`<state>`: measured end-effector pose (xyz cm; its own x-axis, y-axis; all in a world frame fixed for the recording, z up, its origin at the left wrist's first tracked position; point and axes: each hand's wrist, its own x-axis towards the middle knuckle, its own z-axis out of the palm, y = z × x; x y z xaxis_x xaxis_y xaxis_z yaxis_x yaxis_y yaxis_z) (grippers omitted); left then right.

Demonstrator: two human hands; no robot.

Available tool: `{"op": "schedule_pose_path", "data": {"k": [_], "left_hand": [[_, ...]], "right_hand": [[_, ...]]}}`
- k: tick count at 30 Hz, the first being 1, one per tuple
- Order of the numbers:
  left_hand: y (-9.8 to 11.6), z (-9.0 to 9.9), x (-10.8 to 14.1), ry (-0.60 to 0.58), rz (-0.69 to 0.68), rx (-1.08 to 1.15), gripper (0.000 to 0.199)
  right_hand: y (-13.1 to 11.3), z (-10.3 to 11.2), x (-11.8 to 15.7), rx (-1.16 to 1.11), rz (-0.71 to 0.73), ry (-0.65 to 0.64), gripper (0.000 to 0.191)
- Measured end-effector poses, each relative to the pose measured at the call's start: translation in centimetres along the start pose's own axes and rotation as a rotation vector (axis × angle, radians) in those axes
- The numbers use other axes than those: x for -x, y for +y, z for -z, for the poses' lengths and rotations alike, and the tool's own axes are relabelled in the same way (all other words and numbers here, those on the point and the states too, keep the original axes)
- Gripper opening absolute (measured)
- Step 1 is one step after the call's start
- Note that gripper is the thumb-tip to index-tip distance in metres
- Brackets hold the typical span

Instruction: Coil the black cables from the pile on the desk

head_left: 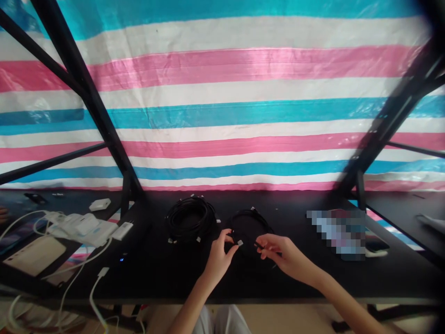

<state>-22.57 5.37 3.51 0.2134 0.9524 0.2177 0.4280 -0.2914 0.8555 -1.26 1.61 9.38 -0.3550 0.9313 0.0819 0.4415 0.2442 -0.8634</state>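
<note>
A loose loop of thin black cable (259,214) lies on the black table, just beyond my two hands. My left hand (222,250) is closed on a part of this cable, with a light-coloured connector (240,243) at the thumb tip. The fingers of my right hand (274,248) pinch a dark end of cable. A small gap separates the hands. To the left of them lies a thick coil of black cable (191,218) with several small light connectors around its edge; neither hand touches it.
White power strips with cables (85,227) and a tan box (36,255) crowd the left. A white plug (103,272) lies near the front edge. At right are a blurred-out item (342,234) and a phone (376,243). Black frame posts flank the table (167,283).
</note>
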Motion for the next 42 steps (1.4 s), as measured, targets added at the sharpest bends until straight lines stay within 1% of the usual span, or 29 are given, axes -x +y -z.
{"op": "schedule_pose_path", "data": {"k": [2, 3, 5, 7, 9, 11, 13, 16, 19, 20, 22, 25, 28, 31, 32, 34, 35, 37, 39, 40, 42], "left_hand": [[-0.1, -0.2, -0.1, -0.017, 0.001, -0.006, 0.029], [-0.1, -0.2, -0.1, -0.025, -0.009, -0.050, 0.027], [0.1, 0.0, -0.3, -0.045, -0.059, -0.215, 0.023], [0.3, 0.5, -0.5, -0.060, -0.109, -0.368, 0.017], [0.3, 1.1, -0.6, -0.089, -0.163, -0.448, 0.013], [0.0, 1.8, -0.5, -0.126, -0.233, -0.507, 0.020], [-0.6, 2.0, 0.0, -0.159, -0.312, -0.594, 0.029], [-1.1, 1.8, 1.6, -0.238, -0.420, -0.646, 0.044], [-0.4, 1.2, 3.2, -0.358, -0.504, -0.565, 0.065], [0.1, 1.2, 3.6, -0.365, -0.510, -0.529, 0.066], [1.3, 1.4, 4.0, -0.303, -0.498, -0.475, 0.059], [2.8, 2.4, 3.4, -0.100, -0.463, -0.432, 0.046], [3.7, 3.8, 1.9, 0.094, -0.441, -0.414, 0.042], [4.5, 4.8, 0.4, 0.192, -0.418, -0.415, 0.046], [4.8, 4.9, -0.1, 0.201, -0.401, -0.410, 0.050], [5.6, 4.8, -0.9, 0.178, -0.347, -0.381, 0.063], [5.9, 4.5, -1.2, 0.146, -0.312, -0.356, 0.069], [6.3, 3.6, -1.7, 0.040, -0.231, -0.294, 0.079], [6.0, 2.2, -1.9, -0.042, -0.139, -0.211, 0.084], [5.6, 1.5, -1.9, -0.056, -0.100, -0.166, 0.085], [4.5, 0.2, -1.9, -0.035, -0.039, -0.077, 0.088]], "right_hand": [[0.0, -0.5, 0.4, -0.016, 0.009, -0.072, 0.009], [0.1, -0.7, 0.5, -0.019, 0.017, -0.097, 0.007], [0.2, -0.7, 0.6, -0.017, 0.030, -0.113, 0.006], [0.5, -0.4, 0.7, 0.002, 0.031, -0.104, 0.014], [1.0, -0.1, 0.9, 0.059, 0.052, -0.106, 0.027], [1.9, -0.3, 1.3, 0.152, 0.100, -0.132, 0.041], [2.9, -1.0, 1.8, 0.258, 0.150, -0.175, 0.055], [4.2, -2.7, 2.3, 0.437, 0.157, -0.201, 0.071], [4.5, -3.6, 2.3, 0.558, 0.165, -0.179, 0.072], [4.3, -3.6, 2.2, 0.574, 0.185, -0.169, 0.069], [3.7, -3.0, 2.0, 0.589, 0.230, -0.140, 0.063], [2.4, -1.3, 1.5, 0.574, 0.246, -0.018, 0.058], [1.3, 1.1, 0.7, 0.506, 0.218, 0.178, 0.054], [0.4, 3.8, -0.5, 0.448, 0.243, 0.401, 0.045], [0.1, 4.6, -1.0, 0.434, 0.270, 0.471, 0.042], [-0.9, 6.1, -1.8, 0.418, 0.333, 0.589, 0.038], [-1.5, 6.8, -2.1, 0.417, 0.362, 0.641, 0.036], [-3.1, 7.9, -2.6, 0.430, 0.417, 0.729, 0.034], [-4.7, 8.8, -3.0, 0.435, 0.465, 0.800, 0.033], [-5.4, 9.3, -3.1, 0.431, 0.482, 0.825, 0.033], [-6.4, 10.2, -3.4, 0.401, 0.500, 0.875, 0.032]]}}
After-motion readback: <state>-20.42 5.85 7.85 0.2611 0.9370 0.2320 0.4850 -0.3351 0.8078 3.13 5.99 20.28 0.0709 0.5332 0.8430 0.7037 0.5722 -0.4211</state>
